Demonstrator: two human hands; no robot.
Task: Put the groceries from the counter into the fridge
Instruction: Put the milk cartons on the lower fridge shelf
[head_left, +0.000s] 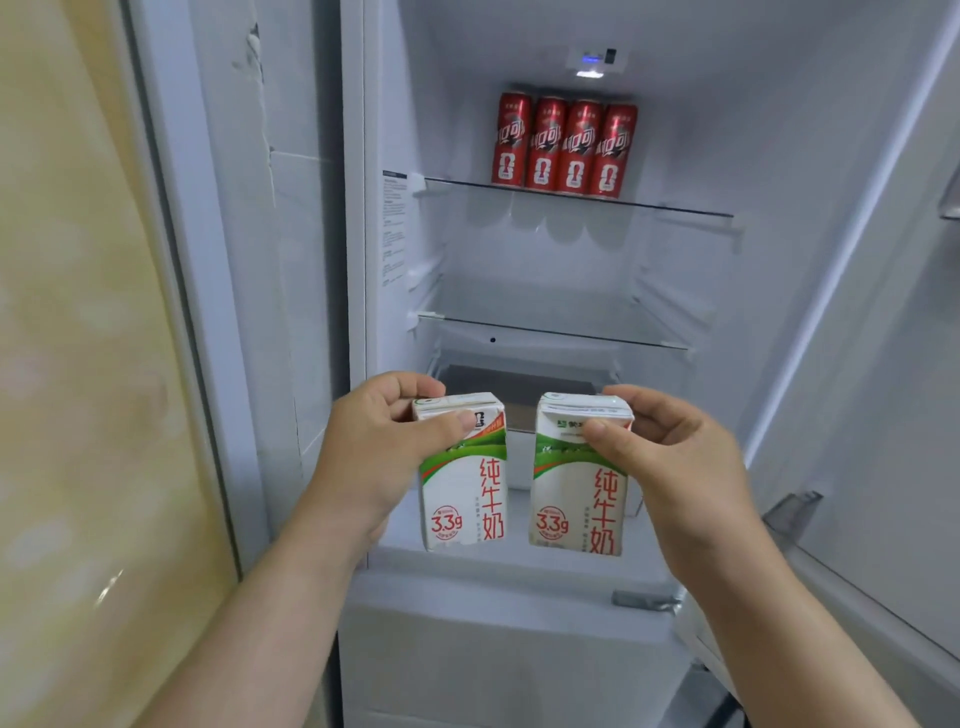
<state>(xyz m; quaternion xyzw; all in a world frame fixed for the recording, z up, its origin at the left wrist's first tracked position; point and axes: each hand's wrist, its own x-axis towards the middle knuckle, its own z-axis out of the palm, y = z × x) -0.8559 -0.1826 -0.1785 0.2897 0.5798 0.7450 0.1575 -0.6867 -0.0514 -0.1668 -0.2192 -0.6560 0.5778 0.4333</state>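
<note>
I stand in front of the open fridge (384, 130). My left hand (374, 457) pinches the top of a white, green and red milk carton (465, 499), held upright. A second milk carton (579, 493) of the same kind hangs upright from my right hand (670, 462), which pinches its top. Both cartons are in the air in front of the fridge's lower part, side by side with a small gap between them. Several red cans (563, 145) stand in a row at the back of the top glass shelf (675, 208).
A second glass shelf (550, 332) below holds nothing, and a drawer (519, 384) sits under it. The open fridge door (883, 338) stands at the right with a door bin (795, 512). A yellowish wall (78, 364) is at the left.
</note>
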